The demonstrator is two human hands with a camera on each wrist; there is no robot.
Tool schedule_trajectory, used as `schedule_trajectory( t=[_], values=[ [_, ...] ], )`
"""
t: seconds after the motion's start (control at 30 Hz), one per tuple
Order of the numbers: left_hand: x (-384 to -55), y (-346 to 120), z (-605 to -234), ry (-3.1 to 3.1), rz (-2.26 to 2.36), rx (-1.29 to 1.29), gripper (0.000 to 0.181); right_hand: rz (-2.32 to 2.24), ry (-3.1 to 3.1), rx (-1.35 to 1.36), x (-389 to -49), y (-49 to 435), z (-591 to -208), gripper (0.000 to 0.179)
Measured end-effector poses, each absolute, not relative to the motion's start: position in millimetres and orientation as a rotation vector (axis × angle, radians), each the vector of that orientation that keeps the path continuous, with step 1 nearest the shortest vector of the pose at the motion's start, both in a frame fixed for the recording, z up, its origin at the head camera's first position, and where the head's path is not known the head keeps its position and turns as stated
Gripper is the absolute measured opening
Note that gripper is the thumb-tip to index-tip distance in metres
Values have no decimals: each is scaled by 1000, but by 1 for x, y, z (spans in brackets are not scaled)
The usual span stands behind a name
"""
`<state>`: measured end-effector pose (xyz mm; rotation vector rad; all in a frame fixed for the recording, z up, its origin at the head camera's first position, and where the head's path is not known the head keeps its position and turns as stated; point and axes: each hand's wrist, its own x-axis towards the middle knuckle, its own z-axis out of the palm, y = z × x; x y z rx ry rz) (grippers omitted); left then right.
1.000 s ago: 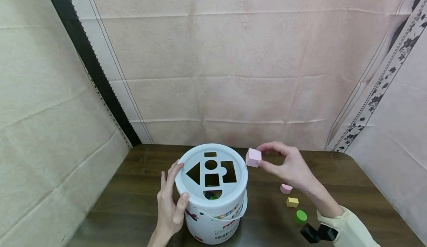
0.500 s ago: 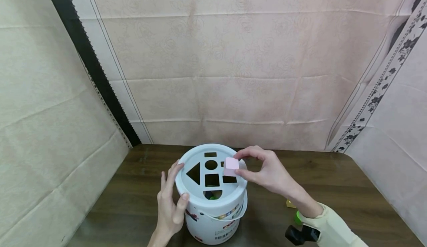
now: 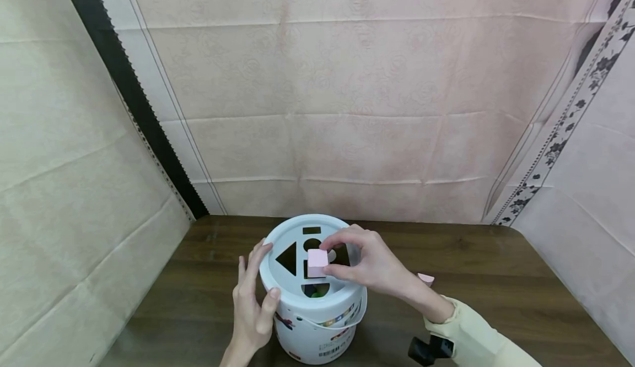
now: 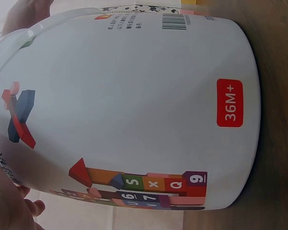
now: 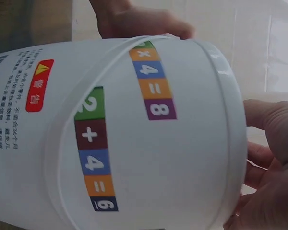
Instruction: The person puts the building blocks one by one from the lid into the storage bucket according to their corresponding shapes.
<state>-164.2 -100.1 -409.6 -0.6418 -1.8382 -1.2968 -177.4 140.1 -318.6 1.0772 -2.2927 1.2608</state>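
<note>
A white bucket (image 3: 317,334) stands on the table under a pale blue lid (image 3: 289,230) with cut-out holes of several shapes. My left hand (image 3: 253,301) holds it at the lid's left edge, fingers and thumb spread around the rim. In the head view my right hand (image 3: 369,259) pinches a pink cube (image 3: 317,259) between thumb and forefinger, over the square hole near the lid's middle. The cube hides most of that hole. The right wrist view shows my right hand (image 5: 278,143) at the lid, but the cube is hidden there.
A pink half-round block (image 3: 425,279) lies on the dark wooden table (image 3: 491,279), partly behind my right forearm. The bucket's handle (image 3: 361,314) hangs down on its right side. Pale cloth (image 3: 367,108) closes off the back and both sides.
My right hand has carried the pink cube leftward from beside the bucket to above the lid's square hole. The sleeve now covers the yellow and green blocks. My left hand has stayed put.
</note>
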Motion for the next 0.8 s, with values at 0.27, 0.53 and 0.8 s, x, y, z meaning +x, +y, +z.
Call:
schedule_trajectory(
  t=[0.27,0.53,0.8],
  values=[
    [-164,-99,-410,-1847,-1310,-634,58,1190,-2306,1086,-177,135,-318,33],
    [-163,-99,-412,-1828,-1304,-634,58,1142,-2303,1103,-177,134,-320,34],
    [-165,-100,-409,-1821,-1307,-643,58,1279,-2257,946,-177,171,-316,26]
  ],
)
